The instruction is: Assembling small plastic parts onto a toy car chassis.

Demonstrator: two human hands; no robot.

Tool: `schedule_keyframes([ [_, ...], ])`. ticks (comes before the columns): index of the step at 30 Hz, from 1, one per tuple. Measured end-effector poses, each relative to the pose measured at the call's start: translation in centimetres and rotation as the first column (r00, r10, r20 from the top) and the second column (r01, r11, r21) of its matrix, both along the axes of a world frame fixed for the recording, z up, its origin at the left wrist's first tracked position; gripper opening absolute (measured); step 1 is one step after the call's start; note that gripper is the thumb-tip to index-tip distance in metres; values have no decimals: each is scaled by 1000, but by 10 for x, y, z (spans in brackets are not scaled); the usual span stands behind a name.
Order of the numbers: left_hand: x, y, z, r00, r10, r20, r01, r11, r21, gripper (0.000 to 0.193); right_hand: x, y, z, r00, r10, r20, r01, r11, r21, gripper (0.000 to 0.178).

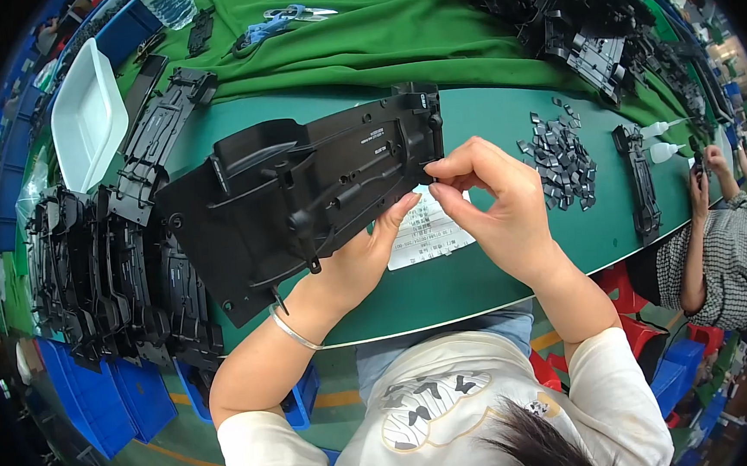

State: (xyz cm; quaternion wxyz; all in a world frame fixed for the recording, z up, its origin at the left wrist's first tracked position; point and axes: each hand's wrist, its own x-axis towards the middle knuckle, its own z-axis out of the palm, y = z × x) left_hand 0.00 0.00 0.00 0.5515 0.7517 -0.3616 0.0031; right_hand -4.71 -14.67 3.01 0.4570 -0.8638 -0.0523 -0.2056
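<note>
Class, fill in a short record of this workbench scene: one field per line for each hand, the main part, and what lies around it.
Left hand: supports the large black plastic panel from below
Right hand: fingertips pinch at the panel's right end
Under the hands: printed paper sheet
Right of the hands: pile of small dark clips
Left: stack of black panels, white tray
Surface: green table
Far right: another person
</note>
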Motion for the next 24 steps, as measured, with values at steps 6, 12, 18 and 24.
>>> schedule_keyframes([
  [6,1,-1,-2,998,31,48,-29,999,-30,20,2,3,-3,999,25,48,-25,1000,3,14],
  [12,1,-3,0,997,39,64,-34,996,-81,21,1,1,-1,1000,14,-22,-13,997,70,14],
  [18,4,-2,2,994,24,111,-20,999,-44,25,2,0,0,998,53,-27,-51,996,74,14],
  [24,8,-3,2,981,-15,194,24,999,-43,30,2,0,-1,998,47,-42,-43,995,90,13],
])
